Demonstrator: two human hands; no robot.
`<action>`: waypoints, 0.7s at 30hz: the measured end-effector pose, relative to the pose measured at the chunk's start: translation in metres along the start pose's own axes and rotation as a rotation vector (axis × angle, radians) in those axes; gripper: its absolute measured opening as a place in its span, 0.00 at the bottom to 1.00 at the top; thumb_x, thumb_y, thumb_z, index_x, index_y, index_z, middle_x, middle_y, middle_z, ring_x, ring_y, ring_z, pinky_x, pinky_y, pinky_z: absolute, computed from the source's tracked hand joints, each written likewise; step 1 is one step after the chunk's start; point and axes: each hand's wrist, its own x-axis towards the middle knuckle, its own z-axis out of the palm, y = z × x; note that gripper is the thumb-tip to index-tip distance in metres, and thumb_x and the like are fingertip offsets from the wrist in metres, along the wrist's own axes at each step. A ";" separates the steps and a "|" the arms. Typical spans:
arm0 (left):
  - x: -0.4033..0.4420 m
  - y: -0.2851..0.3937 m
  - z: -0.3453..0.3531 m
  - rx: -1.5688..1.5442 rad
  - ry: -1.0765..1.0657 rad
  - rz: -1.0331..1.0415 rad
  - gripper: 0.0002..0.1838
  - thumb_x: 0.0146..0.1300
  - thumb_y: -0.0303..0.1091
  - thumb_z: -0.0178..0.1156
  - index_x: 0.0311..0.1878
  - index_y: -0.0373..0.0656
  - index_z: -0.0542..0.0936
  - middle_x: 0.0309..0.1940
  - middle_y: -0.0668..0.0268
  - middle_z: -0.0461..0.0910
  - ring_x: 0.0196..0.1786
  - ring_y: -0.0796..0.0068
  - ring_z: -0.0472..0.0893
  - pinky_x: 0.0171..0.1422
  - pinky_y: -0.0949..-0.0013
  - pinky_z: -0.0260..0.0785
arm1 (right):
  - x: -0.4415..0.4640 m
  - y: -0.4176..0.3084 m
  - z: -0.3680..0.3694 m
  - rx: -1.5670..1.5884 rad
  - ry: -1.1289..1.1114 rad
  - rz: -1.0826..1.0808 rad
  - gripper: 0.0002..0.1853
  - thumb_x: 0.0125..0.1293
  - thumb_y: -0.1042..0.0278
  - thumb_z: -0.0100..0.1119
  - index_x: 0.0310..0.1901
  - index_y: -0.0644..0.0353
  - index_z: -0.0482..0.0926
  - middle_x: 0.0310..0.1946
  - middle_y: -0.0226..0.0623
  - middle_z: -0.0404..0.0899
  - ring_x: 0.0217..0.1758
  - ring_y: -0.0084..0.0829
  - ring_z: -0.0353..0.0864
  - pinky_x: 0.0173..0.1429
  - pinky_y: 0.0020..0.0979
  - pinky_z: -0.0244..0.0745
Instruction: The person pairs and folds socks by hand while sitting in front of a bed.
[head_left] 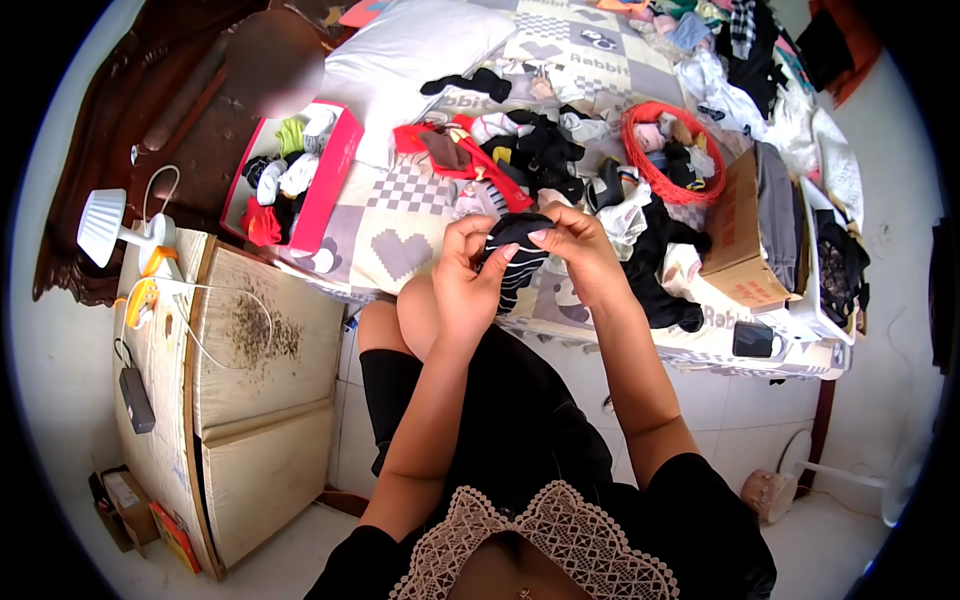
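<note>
Both hands are raised over the front edge of the bed, holding one black cloth item with thin white stripes (515, 262), which looks like a sock. My left hand (468, 270) pinches its left side, thumb on top. On the right side, my right hand (585, 255) grips its upper edge between thumb and fingers. The striped part hangs down between the hands. Just behind them lies a pile of black clothing (540, 150) with a red cloth (500, 180) beside it.
A pink box (335, 180) of rolled items and a red basket (675, 188) stand on the bed (400, 205). Right are a cardboard box (735, 235) and a white bin (808, 290). A wooden cabinet (265, 470) with a lamp (103, 225) stands left.
</note>
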 end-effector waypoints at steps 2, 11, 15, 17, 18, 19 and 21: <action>0.001 -0.005 -0.004 0.032 0.007 -0.046 0.19 0.57 0.19 0.60 0.50 0.38 0.66 0.33 0.67 0.76 0.34 0.83 0.74 0.40 0.81 0.67 | 0.001 0.000 0.001 0.010 0.022 0.014 0.04 0.53 0.75 0.65 0.31 0.61 0.79 0.29 0.24 0.74 0.33 0.15 0.68 0.39 0.19 0.62; -0.008 -0.018 -0.032 -0.012 -0.336 -0.908 0.35 0.65 0.64 0.36 0.36 0.38 0.79 0.27 0.64 0.78 0.30 0.71 0.78 0.34 0.71 0.71 | 0.007 0.001 0.002 -0.486 0.058 -0.478 0.08 0.46 0.77 0.67 0.30 0.59 0.80 0.34 0.30 0.79 0.37 0.27 0.70 0.41 0.26 0.65; -0.009 -0.002 -0.010 -0.682 -0.269 -1.013 0.43 0.63 0.68 0.25 0.49 0.36 0.75 0.36 0.63 0.79 0.36 0.71 0.79 0.34 0.71 0.71 | -0.016 -0.007 0.012 -0.912 -0.092 -0.650 0.14 0.33 0.77 0.65 0.28 0.57 0.81 0.34 0.23 0.81 0.36 0.32 0.71 0.44 0.30 0.69; -0.007 -0.013 -0.020 -0.869 -0.306 -0.962 0.42 0.63 0.68 0.26 0.51 0.36 0.73 0.39 0.62 0.79 0.38 0.70 0.80 0.38 0.69 0.73 | -0.031 0.000 0.016 -1.030 -0.142 -0.652 0.14 0.33 0.76 0.65 0.28 0.55 0.82 0.34 0.22 0.81 0.35 0.32 0.71 0.44 0.29 0.70; -0.007 -0.017 -0.025 -1.036 -0.357 -0.906 0.42 0.63 0.68 0.28 0.52 0.35 0.72 0.41 0.61 0.79 0.41 0.69 0.80 0.41 0.67 0.74 | -0.039 0.005 0.016 -1.143 -0.171 -0.663 0.14 0.32 0.76 0.65 0.28 0.54 0.82 0.34 0.20 0.81 0.35 0.31 0.71 0.44 0.29 0.71; -0.006 -0.022 -0.026 -0.905 -0.248 -0.922 0.32 0.65 0.59 0.41 0.51 0.35 0.73 0.43 0.61 0.79 0.42 0.70 0.80 0.43 0.68 0.74 | -0.045 0.010 0.015 -1.175 -0.184 -0.621 0.14 0.33 0.74 0.66 0.28 0.52 0.83 0.34 0.19 0.81 0.34 0.30 0.71 0.43 0.28 0.73; -0.009 -0.024 -0.032 -0.794 -0.245 -0.932 0.26 0.64 0.51 0.47 0.51 0.35 0.73 0.41 0.60 0.79 0.41 0.69 0.80 0.43 0.68 0.75 | -0.047 0.019 0.010 -1.181 -0.197 -0.639 0.13 0.34 0.73 0.67 0.29 0.52 0.83 0.32 0.20 0.80 0.34 0.30 0.72 0.42 0.28 0.73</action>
